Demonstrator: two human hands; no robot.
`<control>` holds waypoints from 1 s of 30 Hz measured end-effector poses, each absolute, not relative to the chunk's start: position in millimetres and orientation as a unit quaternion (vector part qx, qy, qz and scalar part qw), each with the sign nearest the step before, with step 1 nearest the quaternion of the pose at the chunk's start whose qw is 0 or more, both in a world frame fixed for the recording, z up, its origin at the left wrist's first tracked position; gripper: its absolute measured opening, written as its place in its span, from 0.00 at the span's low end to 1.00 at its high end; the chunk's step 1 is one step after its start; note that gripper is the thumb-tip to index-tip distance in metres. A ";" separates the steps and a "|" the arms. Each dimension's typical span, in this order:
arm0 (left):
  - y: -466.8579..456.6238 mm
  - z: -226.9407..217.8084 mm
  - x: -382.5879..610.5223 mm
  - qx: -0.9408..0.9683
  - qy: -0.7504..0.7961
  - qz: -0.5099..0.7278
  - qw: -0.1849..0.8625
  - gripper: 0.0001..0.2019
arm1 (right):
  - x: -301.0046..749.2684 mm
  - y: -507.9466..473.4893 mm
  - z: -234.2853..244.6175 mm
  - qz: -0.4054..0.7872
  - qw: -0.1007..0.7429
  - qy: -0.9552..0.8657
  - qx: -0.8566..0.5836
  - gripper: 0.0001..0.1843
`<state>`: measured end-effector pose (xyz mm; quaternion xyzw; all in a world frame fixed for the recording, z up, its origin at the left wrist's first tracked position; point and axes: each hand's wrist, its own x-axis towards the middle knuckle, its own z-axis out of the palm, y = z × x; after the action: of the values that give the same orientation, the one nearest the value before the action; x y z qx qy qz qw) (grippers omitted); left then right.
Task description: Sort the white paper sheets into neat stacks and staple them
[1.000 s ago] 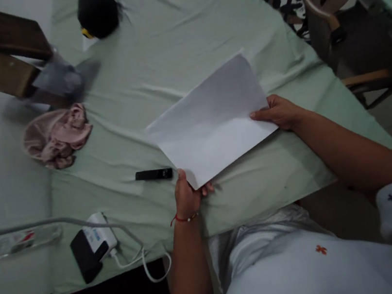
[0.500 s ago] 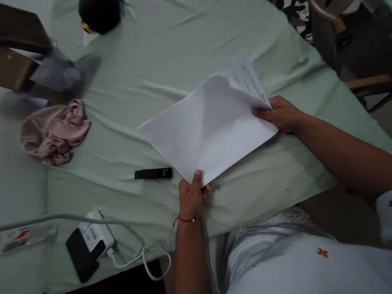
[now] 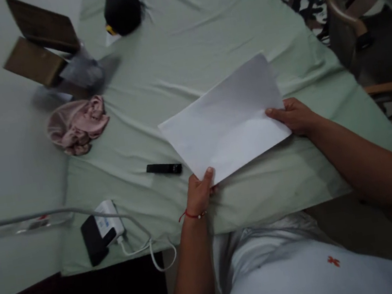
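A white sheet of paper, perhaps more than one layer, is held above the cloth-covered table. Its visible face is blank, and a soft shadow falls over the upper right part. My left hand, with a red string bracelet at the wrist, pinches the near left corner, thumb on top. The right-hand edge is gripped by my right hand, thumb on the face and fingers hidden beneath. Just left of the paper, a small black stick-shaped object lies on the pale green cloth.
At the left lie a pink crumpled cloth and a white device with a cable beside a black object. Brown boards stand behind them. A black rounded object sits farther back. A chair stands at the right.
The lifted top sheet has come down flat, covering the printed lines that showed at the right corner. Both hands keep their hold. The whole view has shifted slightly.
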<state>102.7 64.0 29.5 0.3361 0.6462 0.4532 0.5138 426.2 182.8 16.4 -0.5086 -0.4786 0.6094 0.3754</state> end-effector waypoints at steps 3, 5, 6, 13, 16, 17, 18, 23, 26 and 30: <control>70.6 32.5 104.4 0.294 0.622 0.528 0.498 0.30 | 430.1 181.7 13.0 0.613 0.358 -0.496 -0.500 0.29; 75.1 31.1 106.1 0.248 0.608 0.561 0.504 0.31 | 431.6 180.9 12.2 0.619 0.343 -0.503 -0.495 0.29; 76.9 29.4 107.2 0.228 0.606 0.572 0.503 0.31 | 431.9 180.7 12.4 0.623 0.338 -0.504 -0.493 0.30; 75.5 20.6 110.1 0.230 0.610 0.599 0.465 0.32 | 430.3 182.4 29.0 0.683 0.288 -0.446 -0.502 0.23; 71.2 24.2 103.4 0.250 0.608 0.591 0.468 0.34 | 428.4 179.2 40.2 0.724 0.244 -0.412 -0.496 0.20; 70.2 25.7 100.6 0.253 0.610 0.588 0.467 0.33 | 427.2 176.8 43.3 0.740 0.227 -0.405 -0.487 0.20; 69.6 27.0 97.9 0.255 0.613 0.586 0.464 0.33 | 425.7 173.8 45.8 0.753 0.212 -0.398 -0.479 0.20; 65.7 28.7 84.7 0.247 0.636 0.563 0.467 0.34 | 415.7 157.2 51.0 0.747 0.204 -0.383 -0.503 0.17; 57.3 27.1 75.3 0.293 0.635 0.515 0.496 0.31 | 409.6 151.5 52.3 0.716 0.254 -0.382 -0.526 0.17; 42.5 28.6 64.1 0.343 0.639 0.451 0.520 0.25 | 396.9 147.9 51.7 0.689 0.310 -0.362 -0.546 0.16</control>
<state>64.1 42.5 28.6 0.3435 0.6385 0.4514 0.5202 396.9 147.9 51.7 -0.5464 -0.3620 0.6887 0.3101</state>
